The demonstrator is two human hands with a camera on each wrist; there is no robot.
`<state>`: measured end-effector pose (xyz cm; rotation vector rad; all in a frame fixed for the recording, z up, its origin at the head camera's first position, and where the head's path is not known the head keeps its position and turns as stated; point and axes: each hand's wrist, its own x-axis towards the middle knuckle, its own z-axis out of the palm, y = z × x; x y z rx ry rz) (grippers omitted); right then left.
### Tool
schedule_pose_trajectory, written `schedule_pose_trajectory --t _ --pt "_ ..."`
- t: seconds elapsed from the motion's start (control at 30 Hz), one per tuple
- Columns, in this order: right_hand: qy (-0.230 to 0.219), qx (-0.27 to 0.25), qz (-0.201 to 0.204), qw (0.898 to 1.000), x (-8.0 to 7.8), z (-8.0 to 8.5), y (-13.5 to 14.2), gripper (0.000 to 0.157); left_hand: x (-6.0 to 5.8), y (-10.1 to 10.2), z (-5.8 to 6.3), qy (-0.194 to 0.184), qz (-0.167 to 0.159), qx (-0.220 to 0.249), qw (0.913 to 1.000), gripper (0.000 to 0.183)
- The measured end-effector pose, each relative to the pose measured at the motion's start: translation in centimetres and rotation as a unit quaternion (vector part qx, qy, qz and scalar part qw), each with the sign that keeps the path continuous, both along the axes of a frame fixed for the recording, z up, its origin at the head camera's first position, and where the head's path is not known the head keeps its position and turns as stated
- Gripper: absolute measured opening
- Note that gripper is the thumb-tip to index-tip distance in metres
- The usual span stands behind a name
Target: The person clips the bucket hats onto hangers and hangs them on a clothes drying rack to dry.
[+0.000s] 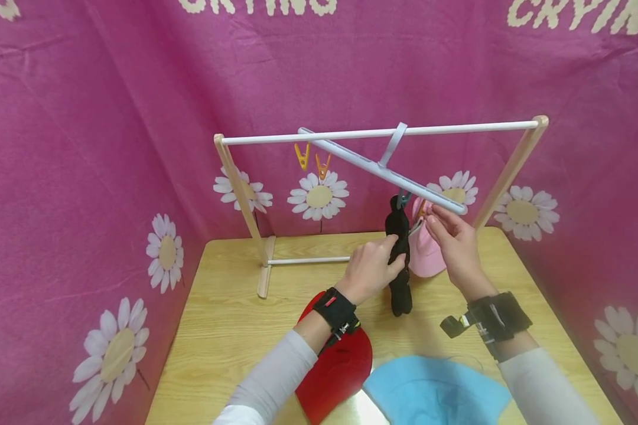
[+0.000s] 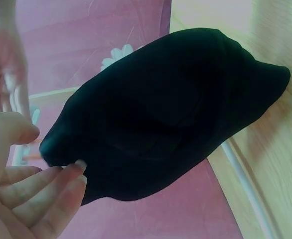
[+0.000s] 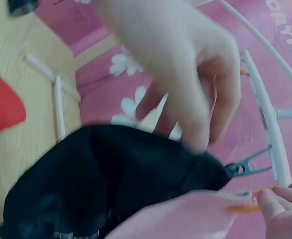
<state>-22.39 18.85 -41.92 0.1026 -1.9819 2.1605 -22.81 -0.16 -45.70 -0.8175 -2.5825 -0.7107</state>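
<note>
A black hat (image 1: 399, 260) hangs by a dark teal clothespin (image 3: 245, 168) from the pale blue hanger (image 1: 372, 165). My left hand (image 1: 369, 268) touches the black hat's side, its thumb apart from the fingers in the left wrist view. Behind it, a pink hat (image 1: 426, 254) hangs near the hanger's lowered right end. My right hand (image 1: 457, 245) pinches an orange clothespin (image 3: 243, 209) at the pink hat's edge. The hanger hooks over the rack's white top rail (image 1: 457, 128) and tilts down to the right.
Yellow (image 1: 302, 156) and orange clothespins (image 1: 322, 167) hang at the hanger's raised left end. A red hat (image 1: 340, 366) and a light blue hat (image 1: 436, 392) lie on the wooden table (image 1: 212, 348). Pink floral cloth (image 1: 111, 177) surrounds the table's back and sides.
</note>
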Motion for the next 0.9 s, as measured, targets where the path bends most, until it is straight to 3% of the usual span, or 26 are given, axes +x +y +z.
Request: schedule_pose_trajectory --t 0.13,0.27,0.37,0.5,0.7,0.8,0.9 --pt "0.007 -0.002 -0.010 1.000 0.6 -0.2 1.3 0.054 -0.6 -1.3 0.9 0.028 0.023 0.020 0.9992 0.036" --pt "0.001 -0.023 -0.016 1.000 1.7 -0.8 2.4 0.055 -1.2 -3.4 1.9 0.089 0.063 0.043 0.9931 0.036" --pt "-0.004 -0.032 -0.022 0.999 2.9 -2.0 3.3 0.055 -1.7 -5.5 2.3 0.133 0.091 0.070 0.9845 0.033" --pt "-0.012 -0.011 -0.031 0.999 4.9 -4.3 4.9 0.056 -2.6 -7.8 2.7 0.156 0.115 0.120 0.9737 0.029" --pt "-0.040 0.035 -0.036 0.998 8.1 -7.9 8.4 0.051 -4.7 -9.0 2.8 0.122 0.141 0.167 0.9682 0.047" --pt "-0.055 0.061 -0.040 0.996 9.5 -9.3 9.7 0.050 -5.8 -9.4 3.1 0.075 0.166 0.190 0.9646 0.059" --pt "-0.070 0.088 -0.042 0.993 10.5 -10.4 10.8 0.055 -6.9 -10.0 3.8 0.021 0.193 0.230 0.9536 0.066"
